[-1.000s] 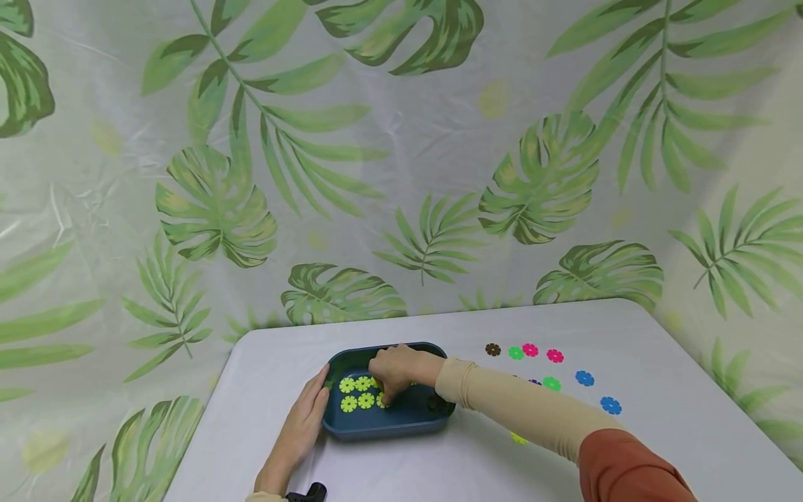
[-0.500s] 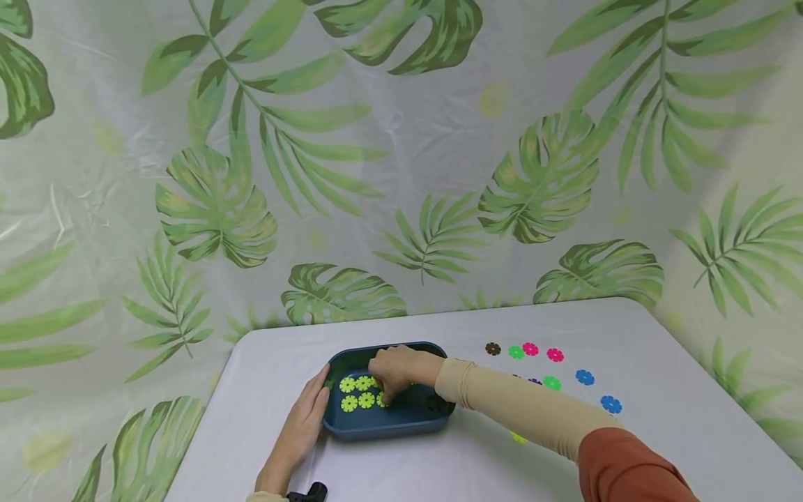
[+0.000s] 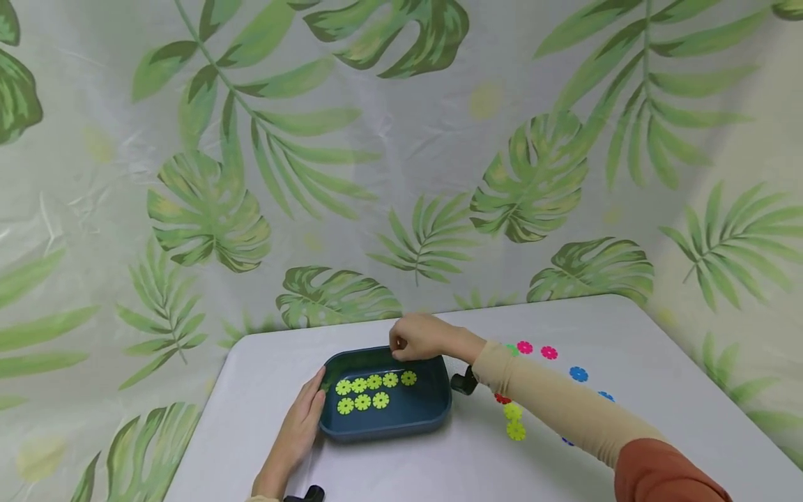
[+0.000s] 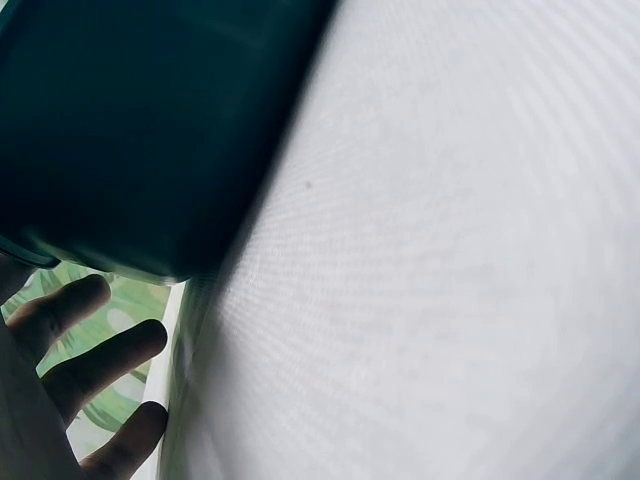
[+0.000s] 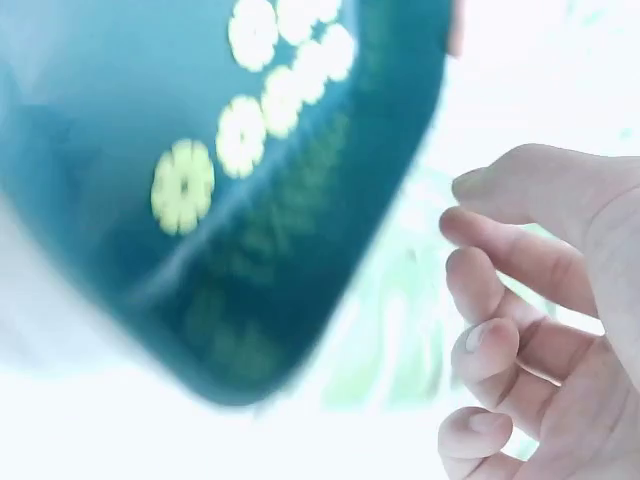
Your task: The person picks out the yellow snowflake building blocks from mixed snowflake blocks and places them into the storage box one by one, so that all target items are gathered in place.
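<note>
A dark blue tray (image 3: 389, 432) with rounded corners stands on the white table. Inside lie yellow-green flower-shaped discs (image 3: 380, 400), several in the far row and three in the near row. Along the tray's left wall rests my left hand (image 3: 301, 422), its fingers extended; the left wrist view has those fingers (image 4: 105, 365) spread beside the tray's wall (image 4: 150, 130). My right hand (image 3: 422, 339) is over the tray's far right rim. In the right wrist view its fingers (image 5: 490, 350) are loosely bent, thumb close to the index finger, and nothing shows between them.
Loose flower discs lie right of the tray: yellow (image 3: 516, 431), red (image 3: 502, 398), pink (image 3: 524, 346) and blue (image 3: 578, 374). My right forearm (image 3: 552, 397) covers part of this group. A leaf-patterned curtain (image 3: 426, 153) hangs behind the table.
My right hand has risen out of the tray and moved to its far right rim, uncovering the discs beneath. The left hand keeps its place at the tray. The head view has shifted slightly.
</note>
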A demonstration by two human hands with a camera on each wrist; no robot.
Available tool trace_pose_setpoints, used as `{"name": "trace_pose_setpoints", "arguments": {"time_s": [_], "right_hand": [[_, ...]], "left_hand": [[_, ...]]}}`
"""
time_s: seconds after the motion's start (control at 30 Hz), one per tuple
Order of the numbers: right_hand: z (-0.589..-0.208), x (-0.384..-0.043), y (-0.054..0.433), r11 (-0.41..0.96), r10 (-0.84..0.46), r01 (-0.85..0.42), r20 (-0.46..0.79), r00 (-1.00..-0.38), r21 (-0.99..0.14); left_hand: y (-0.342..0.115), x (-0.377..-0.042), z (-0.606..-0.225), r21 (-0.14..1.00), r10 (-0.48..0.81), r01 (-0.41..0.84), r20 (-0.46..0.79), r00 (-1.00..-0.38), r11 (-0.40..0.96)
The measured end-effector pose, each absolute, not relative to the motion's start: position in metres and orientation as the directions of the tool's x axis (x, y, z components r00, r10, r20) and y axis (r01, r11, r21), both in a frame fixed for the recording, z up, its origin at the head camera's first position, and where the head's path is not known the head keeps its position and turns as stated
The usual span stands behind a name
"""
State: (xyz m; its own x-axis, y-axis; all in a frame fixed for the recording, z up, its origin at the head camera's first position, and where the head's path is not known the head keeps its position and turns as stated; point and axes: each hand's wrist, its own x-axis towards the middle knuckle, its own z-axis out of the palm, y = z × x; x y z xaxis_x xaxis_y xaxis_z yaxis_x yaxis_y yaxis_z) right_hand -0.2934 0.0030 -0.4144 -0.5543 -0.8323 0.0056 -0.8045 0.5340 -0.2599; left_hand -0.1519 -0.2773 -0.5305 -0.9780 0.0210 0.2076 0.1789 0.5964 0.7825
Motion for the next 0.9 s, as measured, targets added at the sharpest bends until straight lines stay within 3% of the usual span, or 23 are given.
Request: {"name": "trace_pose_setpoints", "arguments": {"time_s": [0.37, 0.63, 0.9], "right_hand": [[-0.413, -0.286, 0.112, 0.619, -0.673, -0.678, 0.176, -0.718, -0.396], [-0.447, -0.263, 0.18, 0.658, -0.576, -0.613, 0.231, -0.784, -0.437], [-0.475, -0.231, 0.219, 0.695, -0.502, -0.542, 0.22, -0.836, -0.472]], "left_hand": [[-0.278, -0.151, -0.531, 0.782, 0.022, 0.184, 0.213, -0.977, 0.595], [-0.278, -0.15, -0.531, 0.78, 0.024, 0.176, 0.202, -0.979, 0.6], [-0.276, -0.15, -0.528, 0.782, 0.03, 0.177, 0.199, -0.98, 0.598]]}}
